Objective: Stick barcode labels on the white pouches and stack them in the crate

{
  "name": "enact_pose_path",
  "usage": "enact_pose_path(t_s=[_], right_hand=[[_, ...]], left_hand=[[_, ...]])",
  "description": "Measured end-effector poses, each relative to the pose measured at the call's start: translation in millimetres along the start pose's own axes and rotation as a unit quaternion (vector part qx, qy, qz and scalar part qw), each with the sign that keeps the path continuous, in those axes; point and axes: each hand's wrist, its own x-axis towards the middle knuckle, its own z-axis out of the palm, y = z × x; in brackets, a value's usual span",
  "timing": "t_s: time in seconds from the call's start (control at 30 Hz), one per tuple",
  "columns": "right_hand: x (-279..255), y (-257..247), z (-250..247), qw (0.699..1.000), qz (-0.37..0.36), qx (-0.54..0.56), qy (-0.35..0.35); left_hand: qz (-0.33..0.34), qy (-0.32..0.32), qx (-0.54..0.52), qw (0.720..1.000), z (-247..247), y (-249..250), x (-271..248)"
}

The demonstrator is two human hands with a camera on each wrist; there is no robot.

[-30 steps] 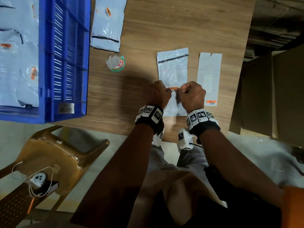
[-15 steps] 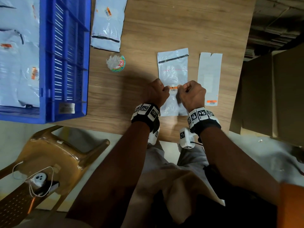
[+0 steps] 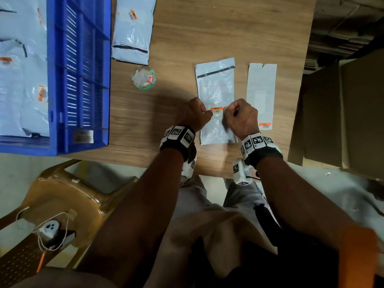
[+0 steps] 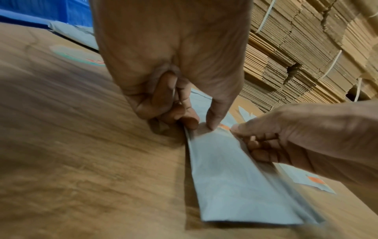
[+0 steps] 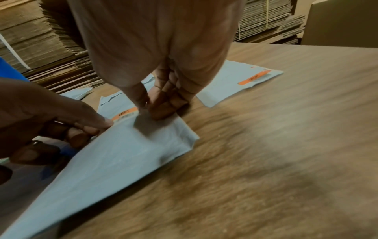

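Near the tabletop's [image 3: 239, 28] front edge, the white pouch [image 3: 216, 90] lies flat. The left hand [image 3: 192, 115] and right hand [image 3: 241, 118], fingers curled, each press a thumb tip at one end of the orange barcode label [image 3: 216, 110]. Best to smooth from the label's middle outward, keeping the slippery pouch from creeping.

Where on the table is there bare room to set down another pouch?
Bare wood lies beyond the pouch being labelled, right of the far pouch. Another patch sits between the blue crate and the left hand. It is crowded around the backing sheet and the right hand.
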Motion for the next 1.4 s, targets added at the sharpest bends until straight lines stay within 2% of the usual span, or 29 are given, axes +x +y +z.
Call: enact_pose_path(t_s=[0.2, 0.4, 0.63, 0.93, 1.13, 1.4], right_hand=[[0, 0, -1, 1.0, -0.006, -0.005, -0.024], [-1, 1, -1, 1.0, 0.007, 0.012, 0.002], [9, -5, 4, 0.999, 0.035, -0.031, 0.008], [7, -4, 5, 0.999, 0.025, -0.02, 0.015], [3, 2, -2, 1.0, -0.007, -0.013, -0.009], [2, 5, -4, 1.0, 0.0, -0.004, -0.021]], left_hand=[[0.001, -0.011, 0.011, 1.0, -1, 0, 2], [-0.012, -0.002, 0.002, 1.0, -5, 6, 2], [-0.01, 0.001, 0.01, 1.0, -7, 8, 2], [-0.002, 0.01, 0.015, 1.0, -7, 9, 4], [0.009, 0.011, 0.025, 1.0, -6, 6, 1], [0.016, -0.003, 0.023, 1.0, -8, 0, 1]])
